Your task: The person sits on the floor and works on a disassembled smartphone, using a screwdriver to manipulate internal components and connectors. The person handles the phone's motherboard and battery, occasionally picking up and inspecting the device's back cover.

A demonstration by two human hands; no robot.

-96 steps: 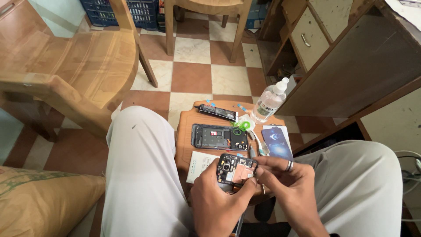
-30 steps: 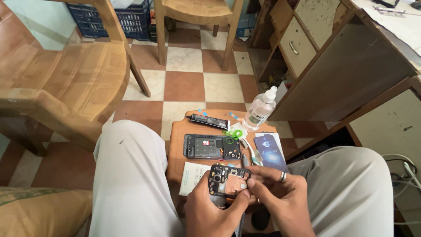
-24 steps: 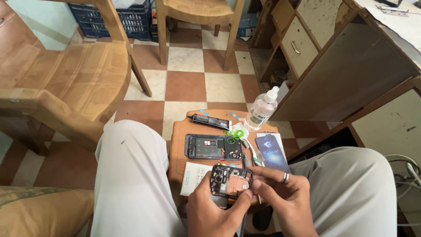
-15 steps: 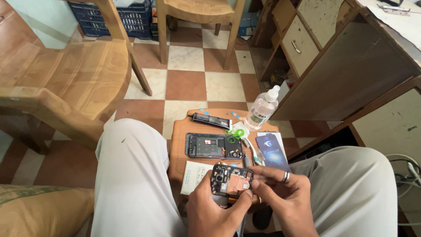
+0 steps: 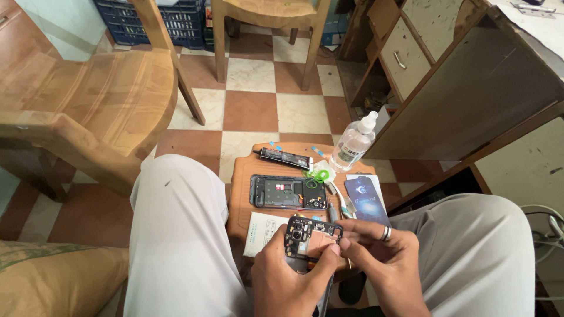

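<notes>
Small wooden stool (image 5: pixel 241 194): opened phone body (image 5: pixel 288 192) lies mid-top, black flat strip (image 5: pixel 286 159) along far edge, green ring (image 5: pixel 318 174) and clear plastic bottle (image 5: pixel 352 142) at far right corner, dark blue packet (image 5: pixel 365 199) on right edge, white paper slip (image 5: pixel 264 232) near edge. Wooden chair (image 5: pixel 88 105) on checkered floor, left.

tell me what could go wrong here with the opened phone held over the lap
The opened phone is pinched between the left hand and right hand above the gap between the knees, so a slip could drop it to the floor. The clear bottle stands at the edge of the small wooden stool, beside the open phone frame; a knee bump might tip it over.
</notes>
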